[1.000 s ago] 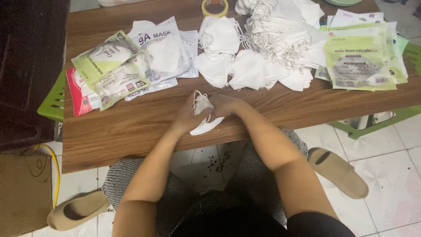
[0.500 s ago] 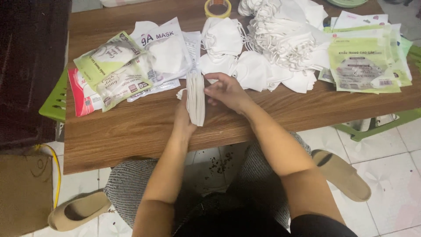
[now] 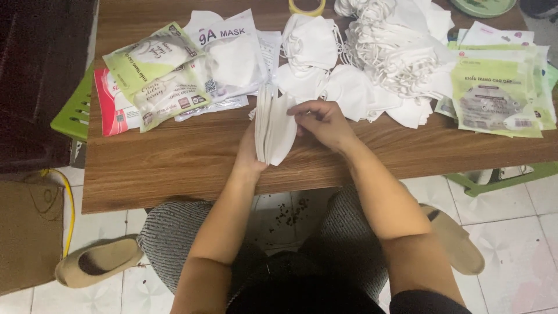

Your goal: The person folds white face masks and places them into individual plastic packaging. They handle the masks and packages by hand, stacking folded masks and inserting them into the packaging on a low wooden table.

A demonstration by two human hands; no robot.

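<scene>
Both hands are gripping a small stack of folded white masks (image 3: 272, 129) upright on the desk (image 3: 174, 157): left hand (image 3: 249, 152) behind, right hand (image 3: 321, 121) pinching; many loose masks (image 3: 395, 58) are lying unsorted.

One head view, steep downward look.
From my head camera I look down, close, over a wooden table (image 3: 174, 157), my forearms and knees, and the tiled floor (image 3: 517, 244).

even, fairly dim indoor light; soft shadows under the table (image 3: 174, 168), picture slightly soft, no glare.
</scene>
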